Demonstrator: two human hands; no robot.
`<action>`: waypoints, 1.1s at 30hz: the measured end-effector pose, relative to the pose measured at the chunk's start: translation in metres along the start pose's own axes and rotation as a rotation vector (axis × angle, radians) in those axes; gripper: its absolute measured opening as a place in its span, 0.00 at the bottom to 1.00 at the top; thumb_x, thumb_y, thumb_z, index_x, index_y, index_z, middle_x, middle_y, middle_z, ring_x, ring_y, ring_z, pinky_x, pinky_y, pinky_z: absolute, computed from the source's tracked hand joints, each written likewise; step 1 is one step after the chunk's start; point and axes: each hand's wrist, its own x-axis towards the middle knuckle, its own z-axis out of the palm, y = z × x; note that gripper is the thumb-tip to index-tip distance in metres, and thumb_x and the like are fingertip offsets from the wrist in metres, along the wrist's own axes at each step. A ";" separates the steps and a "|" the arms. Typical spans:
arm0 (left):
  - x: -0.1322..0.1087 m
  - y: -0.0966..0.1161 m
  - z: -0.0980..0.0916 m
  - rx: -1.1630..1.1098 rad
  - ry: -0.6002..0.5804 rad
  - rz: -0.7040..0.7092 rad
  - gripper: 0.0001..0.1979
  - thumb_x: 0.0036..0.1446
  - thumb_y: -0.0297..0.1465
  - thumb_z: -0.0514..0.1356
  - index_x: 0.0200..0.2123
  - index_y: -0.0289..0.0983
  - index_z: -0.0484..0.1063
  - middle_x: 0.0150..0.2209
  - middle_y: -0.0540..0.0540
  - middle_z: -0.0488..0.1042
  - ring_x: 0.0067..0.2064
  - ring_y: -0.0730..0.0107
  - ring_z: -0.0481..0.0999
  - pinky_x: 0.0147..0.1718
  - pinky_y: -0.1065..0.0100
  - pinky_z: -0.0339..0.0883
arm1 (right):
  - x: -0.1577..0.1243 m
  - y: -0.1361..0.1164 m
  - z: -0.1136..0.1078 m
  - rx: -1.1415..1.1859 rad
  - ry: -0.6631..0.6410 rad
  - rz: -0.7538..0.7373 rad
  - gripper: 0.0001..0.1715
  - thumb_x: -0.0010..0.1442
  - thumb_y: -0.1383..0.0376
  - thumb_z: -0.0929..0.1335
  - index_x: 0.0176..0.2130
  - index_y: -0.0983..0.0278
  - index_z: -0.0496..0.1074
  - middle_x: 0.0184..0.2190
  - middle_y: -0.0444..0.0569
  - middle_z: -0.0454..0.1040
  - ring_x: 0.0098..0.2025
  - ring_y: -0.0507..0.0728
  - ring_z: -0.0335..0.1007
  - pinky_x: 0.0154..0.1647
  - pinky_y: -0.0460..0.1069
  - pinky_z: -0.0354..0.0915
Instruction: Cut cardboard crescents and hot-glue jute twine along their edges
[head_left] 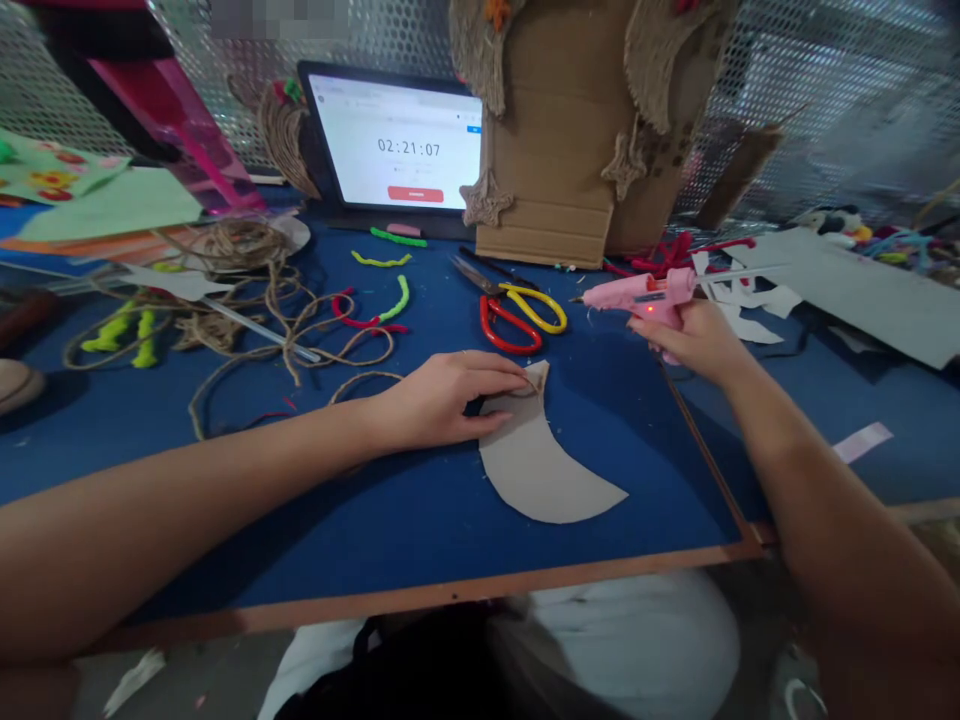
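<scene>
Grey and flat, a cardboard crescent [551, 480] is laid on the blue table [360, 560], near the front edge. Its outer edge is smoothly rounded, its inner edge hollowed, and one sharp tip is pointed to the right. Its far end is partly covered by the left hand [454, 400], whose fingers are bent and thumb held slightly apart; whether the twine [534, 388] at the fingertips is gripped cannot be told. A pink glue gun [637, 293] is held by its handle in the closed right hand [697, 340], raised beyond the crescent.
</scene>
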 end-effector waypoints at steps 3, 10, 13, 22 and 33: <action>0.001 -0.001 0.000 0.000 -0.003 0.033 0.15 0.57 0.29 0.57 0.48 0.36 0.72 0.48 0.43 0.75 0.49 0.68 0.74 0.49 0.68 0.69 | 0.000 -0.001 0.007 -0.079 0.097 0.027 0.17 0.50 0.51 0.66 0.23 0.61 0.63 0.14 0.44 0.61 0.20 0.55 0.61 0.22 0.50 0.55; 0.001 -0.001 -0.003 -0.010 -0.016 0.071 0.15 0.58 0.27 0.56 0.49 0.35 0.71 0.48 0.42 0.74 0.50 0.68 0.73 0.50 0.67 0.69 | -0.003 0.002 0.001 -0.085 -0.014 0.061 0.22 0.51 0.46 0.66 0.24 0.61 0.63 0.16 0.45 0.64 0.21 0.55 0.63 0.22 0.50 0.57; 0.001 0.000 -0.003 -0.001 -0.019 0.080 0.15 0.58 0.27 0.56 0.49 0.35 0.71 0.48 0.42 0.75 0.50 0.68 0.73 0.50 0.68 0.69 | -0.004 0.009 -0.009 0.084 0.096 0.034 0.25 0.53 0.45 0.65 0.37 0.62 0.67 0.28 0.49 0.72 0.29 0.56 0.68 0.30 0.51 0.63; 0.000 0.001 -0.001 0.034 0.020 0.072 0.13 0.58 0.27 0.57 0.47 0.34 0.72 0.47 0.42 0.75 0.47 0.69 0.75 0.47 0.70 0.70 | -0.028 -0.033 -0.012 -0.156 0.929 -0.723 0.07 0.58 0.66 0.64 0.39 0.61 0.70 0.31 0.49 0.72 0.39 0.60 0.70 0.45 0.57 0.64; 0.001 -0.010 -0.013 0.015 -0.111 0.219 0.14 0.59 0.27 0.56 0.48 0.32 0.71 0.47 0.39 0.74 0.49 0.68 0.74 0.46 0.69 0.70 | -0.015 -0.063 0.043 -0.138 -0.024 -0.959 0.12 0.63 0.67 0.62 0.44 0.68 0.70 0.38 0.53 0.76 0.43 0.57 0.67 0.45 0.54 0.67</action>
